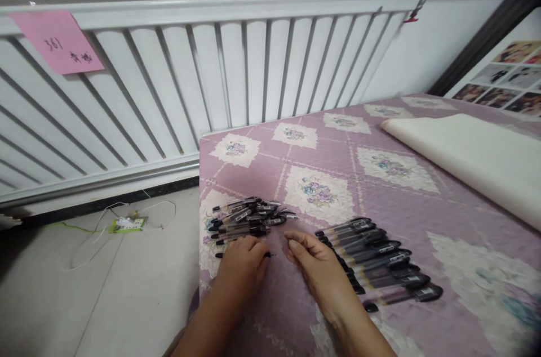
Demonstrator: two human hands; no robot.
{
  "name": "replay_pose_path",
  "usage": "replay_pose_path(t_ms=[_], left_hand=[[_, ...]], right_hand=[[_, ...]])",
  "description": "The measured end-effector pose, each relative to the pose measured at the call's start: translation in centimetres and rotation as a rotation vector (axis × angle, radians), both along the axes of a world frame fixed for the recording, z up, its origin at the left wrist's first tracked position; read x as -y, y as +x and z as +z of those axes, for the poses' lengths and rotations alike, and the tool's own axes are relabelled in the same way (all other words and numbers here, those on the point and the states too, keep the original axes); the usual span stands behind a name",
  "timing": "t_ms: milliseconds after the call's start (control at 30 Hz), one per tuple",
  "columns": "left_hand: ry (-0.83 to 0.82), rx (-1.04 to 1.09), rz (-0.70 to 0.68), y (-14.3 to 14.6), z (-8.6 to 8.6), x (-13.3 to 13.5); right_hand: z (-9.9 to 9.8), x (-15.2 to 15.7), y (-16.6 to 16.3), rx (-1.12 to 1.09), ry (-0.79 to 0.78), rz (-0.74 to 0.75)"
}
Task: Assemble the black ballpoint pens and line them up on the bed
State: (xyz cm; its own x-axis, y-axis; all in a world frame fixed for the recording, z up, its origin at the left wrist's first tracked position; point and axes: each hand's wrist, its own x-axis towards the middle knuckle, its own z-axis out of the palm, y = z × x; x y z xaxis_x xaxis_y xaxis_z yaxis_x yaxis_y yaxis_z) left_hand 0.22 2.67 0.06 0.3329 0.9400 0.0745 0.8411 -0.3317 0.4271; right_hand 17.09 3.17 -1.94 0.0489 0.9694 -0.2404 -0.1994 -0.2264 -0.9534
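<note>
The left hand [243, 267] lies closest, at the near edge of the bed [422, 216], just on the near side of a loose heap of pens [247, 221]. Its fingers are curled down over a single pen [220, 255], whose dark ends stick out on either side of the knuckles. The right hand [315, 270] rests just right of the heap and close beside the left. Its fingers are bent, tips on the purple flowered cover; whether they pinch anything cannot be told. Farther right of the heap a neat row of pens [380, 267] lies side by side, caps on. Well beyond the heap to the right sits a pale roll [473, 154]. Behind the heap stands a white slatted panel [203, 81] with a pink note [57, 41] on it, and left of the heap, down on the floor, lies a power strip [127, 224].
</note>
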Motion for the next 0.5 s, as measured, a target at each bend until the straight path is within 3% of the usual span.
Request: replay_pose_path(t_ms=[500], left_hand=[[0.04, 0.069, 0.046, -0.1, 0.1, 0.1]], right_hand=[[2.0, 0.0, -0.7, 0.24, 0.079, 0.061]])
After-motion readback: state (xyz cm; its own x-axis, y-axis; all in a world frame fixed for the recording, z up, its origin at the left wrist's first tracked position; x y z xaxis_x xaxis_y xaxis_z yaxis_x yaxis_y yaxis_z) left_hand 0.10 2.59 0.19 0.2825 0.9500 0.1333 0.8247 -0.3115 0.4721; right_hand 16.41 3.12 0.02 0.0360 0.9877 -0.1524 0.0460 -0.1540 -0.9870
